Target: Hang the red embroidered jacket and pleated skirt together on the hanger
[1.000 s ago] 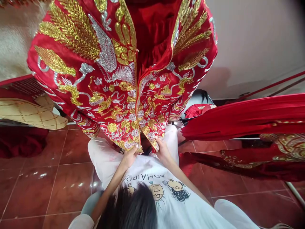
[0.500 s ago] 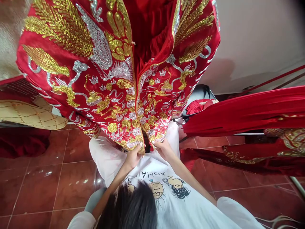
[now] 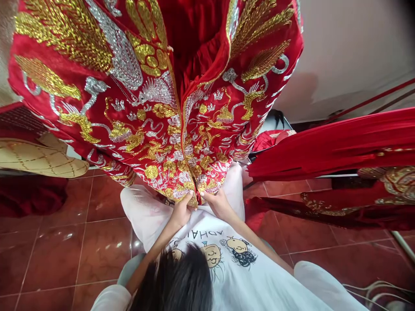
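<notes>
A red jacket (image 3: 152, 129) with gold and silver embroidery hangs in front of me, its front parted at the top and its two edges meeting lower down. At the hem, my left hand (image 3: 182, 210) pinches the bottom corner of the left front panel, thumb on top. Close beside it, my right hand (image 3: 218, 202) grips the lower corner of the right front panel, thumb also on top. The fingers of both hands are tucked under the cloth and mostly hidden. Only a narrow gap separates the two corners.
Red garments (image 3: 340, 151) with gold trim hang at the right. A cream quilted piece (image 3: 39, 157) and dark red cloth (image 3: 32, 194) are at the left. White cables (image 3: 382, 289) lie on the red tiled floor (image 3: 106, 242). A pale wall (image 3: 343, 56) rises behind.
My right hand has moved left with its panel corner, so the gap between the two front edges at the hem is narrower. My left hand stays nearly in place.
</notes>
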`<state>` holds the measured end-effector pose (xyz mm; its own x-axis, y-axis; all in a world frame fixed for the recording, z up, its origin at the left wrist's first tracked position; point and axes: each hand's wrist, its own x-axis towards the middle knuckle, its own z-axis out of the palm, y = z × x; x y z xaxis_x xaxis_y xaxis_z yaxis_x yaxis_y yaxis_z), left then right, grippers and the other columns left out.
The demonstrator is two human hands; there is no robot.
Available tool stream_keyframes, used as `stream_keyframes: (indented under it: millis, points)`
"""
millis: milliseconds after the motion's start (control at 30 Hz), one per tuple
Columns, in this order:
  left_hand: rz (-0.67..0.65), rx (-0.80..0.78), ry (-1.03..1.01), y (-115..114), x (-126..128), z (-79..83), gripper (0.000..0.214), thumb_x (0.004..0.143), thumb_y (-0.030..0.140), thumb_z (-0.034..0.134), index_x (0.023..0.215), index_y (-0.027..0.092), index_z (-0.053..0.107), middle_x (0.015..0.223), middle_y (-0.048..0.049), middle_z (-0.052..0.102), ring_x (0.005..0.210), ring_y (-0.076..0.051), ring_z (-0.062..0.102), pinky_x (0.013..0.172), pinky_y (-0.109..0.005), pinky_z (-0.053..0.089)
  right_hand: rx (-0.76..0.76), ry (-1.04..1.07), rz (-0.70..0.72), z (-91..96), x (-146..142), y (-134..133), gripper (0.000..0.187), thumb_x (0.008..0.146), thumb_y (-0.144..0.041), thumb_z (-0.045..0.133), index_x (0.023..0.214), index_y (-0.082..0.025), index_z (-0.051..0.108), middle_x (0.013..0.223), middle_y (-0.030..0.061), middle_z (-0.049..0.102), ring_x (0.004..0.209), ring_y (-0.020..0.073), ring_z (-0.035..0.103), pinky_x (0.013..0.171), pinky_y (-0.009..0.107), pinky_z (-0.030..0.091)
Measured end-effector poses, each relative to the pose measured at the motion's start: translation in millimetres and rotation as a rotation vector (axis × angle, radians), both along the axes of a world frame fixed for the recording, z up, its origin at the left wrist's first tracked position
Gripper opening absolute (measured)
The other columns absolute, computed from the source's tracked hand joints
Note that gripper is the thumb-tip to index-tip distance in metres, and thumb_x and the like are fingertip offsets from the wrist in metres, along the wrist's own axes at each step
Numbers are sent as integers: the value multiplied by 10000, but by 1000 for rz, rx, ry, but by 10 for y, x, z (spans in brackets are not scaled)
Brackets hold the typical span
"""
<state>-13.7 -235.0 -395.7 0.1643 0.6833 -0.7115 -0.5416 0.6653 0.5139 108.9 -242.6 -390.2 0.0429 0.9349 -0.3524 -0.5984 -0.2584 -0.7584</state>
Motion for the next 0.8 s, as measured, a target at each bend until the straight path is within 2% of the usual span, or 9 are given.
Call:
stream_keyframes:
  millis: [200,367,500,633,800]
  points:
    - [76,58,70,-9,39,28,362,590,249,863,864,164,642,623,49,608,532,-102,554,439,-216,378,-1,-24,-94,-50,-85,-16,473,606,-213,812,1049,-203,649,827,22,741,898,254,693,813,396,560]
    - [101,90,114,-12,46,33,394,631,231,839,975,187,652,634,43,621,596,-140,593,481,-233,401,-19,-58,-131,-110,-90,-31,535,593,-217,827,1094,-251,641,904,43,747,912,288,696,821,448,568]
    - [103,124,126,-21,41,32,426,637,205,833,1022,198,651,746,19,683,777,-178,658,681,-268,503,-32,-80,-134,-107,-84,-38,574,588,-226,839,1121,-266,630,939,48,746,905,304,699,814,470,573]
    - [120,235,146,-41,26,11,428,654,145,797,1051,199,645,946,-24,723,1044,-213,644,932,-312,483,-19,-93,-135,-116,-77,-47,569,615,-224,828,1142,-271,620,930,42,747,910,296,698,826,464,570]
    - [104,263,217,-58,-3,-13,428,678,136,780,1075,204,636,982,-30,725,1112,-219,623,989,-326,455,21,-117,-134,-100,-80,-46,548,641,-219,813,1154,-266,625,932,44,748,930,299,693,831,464,562]
